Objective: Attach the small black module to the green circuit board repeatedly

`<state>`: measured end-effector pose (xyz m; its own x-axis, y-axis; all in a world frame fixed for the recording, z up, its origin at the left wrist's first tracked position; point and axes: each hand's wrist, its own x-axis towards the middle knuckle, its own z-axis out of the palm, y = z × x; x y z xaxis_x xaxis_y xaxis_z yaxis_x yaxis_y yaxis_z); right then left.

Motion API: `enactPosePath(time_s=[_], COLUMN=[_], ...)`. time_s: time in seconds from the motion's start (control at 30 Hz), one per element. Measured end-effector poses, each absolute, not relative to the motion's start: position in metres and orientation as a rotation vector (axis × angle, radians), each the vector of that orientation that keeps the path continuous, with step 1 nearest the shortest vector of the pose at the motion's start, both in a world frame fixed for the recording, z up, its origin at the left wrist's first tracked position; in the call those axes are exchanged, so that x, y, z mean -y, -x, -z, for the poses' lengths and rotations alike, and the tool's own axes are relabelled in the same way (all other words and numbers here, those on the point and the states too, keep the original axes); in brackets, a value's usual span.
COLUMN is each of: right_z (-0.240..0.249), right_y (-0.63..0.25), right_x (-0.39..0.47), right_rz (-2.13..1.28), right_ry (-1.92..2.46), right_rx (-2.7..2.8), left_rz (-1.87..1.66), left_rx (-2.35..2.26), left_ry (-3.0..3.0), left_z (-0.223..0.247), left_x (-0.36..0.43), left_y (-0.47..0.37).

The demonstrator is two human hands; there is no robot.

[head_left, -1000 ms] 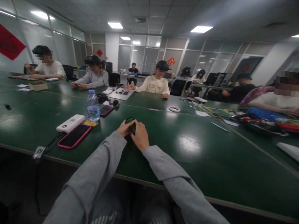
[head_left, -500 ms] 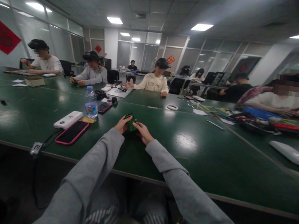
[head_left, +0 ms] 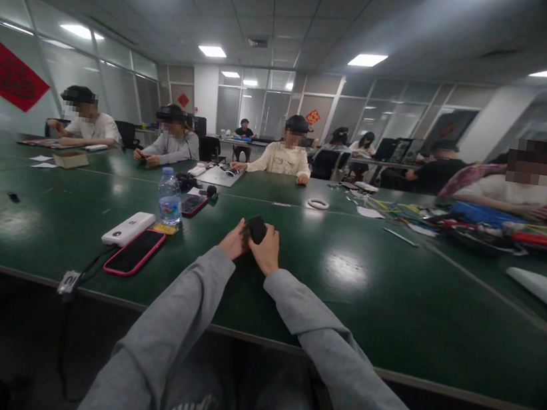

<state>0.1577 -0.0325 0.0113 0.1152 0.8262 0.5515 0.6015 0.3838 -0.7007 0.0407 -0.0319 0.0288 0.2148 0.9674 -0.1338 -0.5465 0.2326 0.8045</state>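
Over the table in front of me, a small dark box-like object is held up between both hands; a black face of it shows now. My right hand is closed around its right and near side. On the other side, my left hand has its fingers at the object's left edge, partly hidden behind it. What exactly the object is I cannot make out.
To the left stand a water bottle, a white power bank with a cable, and a pink-edged phone. A white ring lies farther off on the green table. Several people sit around it.
The object has been turned from its green, patterned face to a black one. My right hand has moved up and wrapped round it. The view has tilted slightly up.
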Motion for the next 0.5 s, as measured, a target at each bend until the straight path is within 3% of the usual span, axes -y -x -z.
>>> enactPosePath(time_s=[0.5], right_z=[-0.027], right_y=[-0.157], right_x=[0.05], right_rz=[-0.121], right_ry=[1.026], right_rx=[1.757], left_rz=[-1.279], left_rx=[-0.828], left_ry=[-0.564], left_z=[-0.02], left_x=[0.023], left_y=[-0.032])
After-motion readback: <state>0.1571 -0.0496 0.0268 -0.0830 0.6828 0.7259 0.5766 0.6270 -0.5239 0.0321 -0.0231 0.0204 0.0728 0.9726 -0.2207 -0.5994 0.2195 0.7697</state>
